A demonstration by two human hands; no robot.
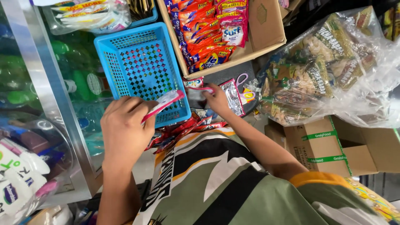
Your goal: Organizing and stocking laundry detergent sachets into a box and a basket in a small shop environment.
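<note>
left hand (125,129) fingers clamped on red-white sachet strip (163,104) over blue basket (141,71) near edge, right hand (216,100) pinching another sachet (200,88) beside its corner.

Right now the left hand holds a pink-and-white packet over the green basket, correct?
Not quite: the basket is blue, not green. The head view shows the left hand holding the pink-and-white packet over it.

Red-orange sachets (204,37) fill the cardboard box (266,29); clear snack bag (333,66) right.
</note>
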